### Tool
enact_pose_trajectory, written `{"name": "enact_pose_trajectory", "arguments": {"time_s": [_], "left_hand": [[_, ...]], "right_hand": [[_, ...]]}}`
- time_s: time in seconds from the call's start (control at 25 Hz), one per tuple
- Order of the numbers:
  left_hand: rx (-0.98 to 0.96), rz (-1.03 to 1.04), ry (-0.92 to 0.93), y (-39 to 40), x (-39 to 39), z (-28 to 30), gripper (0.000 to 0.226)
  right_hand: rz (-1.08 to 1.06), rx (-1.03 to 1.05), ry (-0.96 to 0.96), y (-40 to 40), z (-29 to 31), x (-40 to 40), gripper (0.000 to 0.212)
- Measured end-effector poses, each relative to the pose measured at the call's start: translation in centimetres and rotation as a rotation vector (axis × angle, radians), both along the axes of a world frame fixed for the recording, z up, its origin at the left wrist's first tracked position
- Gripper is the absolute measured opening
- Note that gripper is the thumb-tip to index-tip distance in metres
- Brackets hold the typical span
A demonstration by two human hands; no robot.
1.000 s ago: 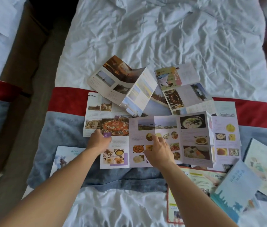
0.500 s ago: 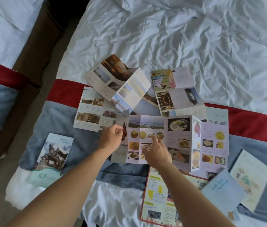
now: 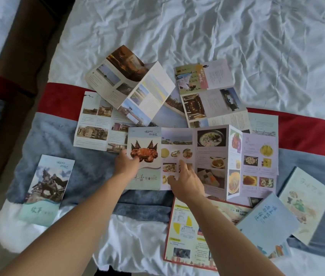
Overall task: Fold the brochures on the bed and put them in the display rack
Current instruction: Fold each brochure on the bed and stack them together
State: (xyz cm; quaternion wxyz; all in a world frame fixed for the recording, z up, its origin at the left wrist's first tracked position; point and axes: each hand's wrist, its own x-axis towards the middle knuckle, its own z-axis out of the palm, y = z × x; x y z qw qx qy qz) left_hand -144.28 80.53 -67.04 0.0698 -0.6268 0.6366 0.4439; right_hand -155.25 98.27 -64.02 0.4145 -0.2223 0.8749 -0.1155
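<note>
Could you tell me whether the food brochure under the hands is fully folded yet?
Partly folded: the crab cover panel lies folded over, while the remaining food panels remain spread.

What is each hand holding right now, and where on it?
Left hand grips the food brochure's crab cover panel at its left edge; right hand only presses flat on it.

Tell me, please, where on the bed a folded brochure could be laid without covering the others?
The rumpled white sheet beyond the opened brochures is bare. So is the grey blanket between the folded statue brochure and the left hand. The middle and the near right corner are crowded with overlapping brochures, around the food brochure.
</note>
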Motion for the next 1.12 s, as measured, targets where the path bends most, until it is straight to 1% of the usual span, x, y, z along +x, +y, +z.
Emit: {"name": "enact_pose_trajectory", "arguments": {"time_s": [0.08,0.16,0.28,0.4,0.48,0.6,0.68,0.8,0.88,0.92,1.0,1.04,1.08,1.12], "left_hand": [[0.018,0.035,-0.059,-1.0,0.2,0.2,0.020],[0.047,0.026,-0.117,-1.7,0.4,0.6,0.011],[0.082,0.039,-0.135,-1.9,0.3,1.3,0.018],[0.060,0.088,-0.107,-2.3,0.3,2.3,0.030],[0.032,0.159,-0.088,-2.8,0.6,2.9,0.034],[-0.009,0.282,-0.023,-3.7,0.8,3.7,0.032],[0.009,0.323,0.053,-4.3,0.5,4.2,0.030],[0.085,0.286,0.158,-3.9,-0.6,4.8,0.024],[0.131,0.239,0.193,-2.6,-1.6,4.8,0.013],[0.146,0.200,0.200,-1.8,-2.2,4.7,0.007],[0.141,0.080,0.180,-0.1,-3.6,4.4,0.006],[0.126,0.020,0.162,0.7,-4.3,4.2,0.006],[0.113,-0.030,0.149,1.5,-4.9,4.0,0.005],[0.108,-0.070,0.141,2.3,-5.5,3.9,0.005]], "right_hand": [[-0.027,0.010,0.043,-0.3,0.3,0.0,0.064],[-0.045,0.003,0.057,-0.8,0.6,0.1,0.069],[-0.042,-0.021,0.065,-1.6,1.2,0.1,0.071],[-0.034,-0.035,0.077,-2.3,1.7,0.2,0.070],[-0.017,-0.029,0.079,-2.5,1.8,0.3,0.070],[-0.024,-0.035,0.077,-2.8,2.0,0.5,0.071],[-0.094,-0.121,0.048,-3.2,2.4,0.6,0.070],[-0.245,-0.326,-0.050,-3.7,3.1,0.6,0.072],[-0.371,-0.384,-0.059,-3.8,3.4,0.1,0.071],[-0.431,-0.385,-0.050,-3.8,3.6,-0.2,0.070],[-0.516,-0.354,-0.023,-3.3,3.5,-1.1,0.076],[-0.503,-0.324,0.009,-2.8,3.5,-1.5,0.078],[-0.465,-0.277,0.046,-2.2,3.3,-2.0,0.075],[-0.377,-0.207,0.096,-1.4,2.9,-2.5,0.067]]}}
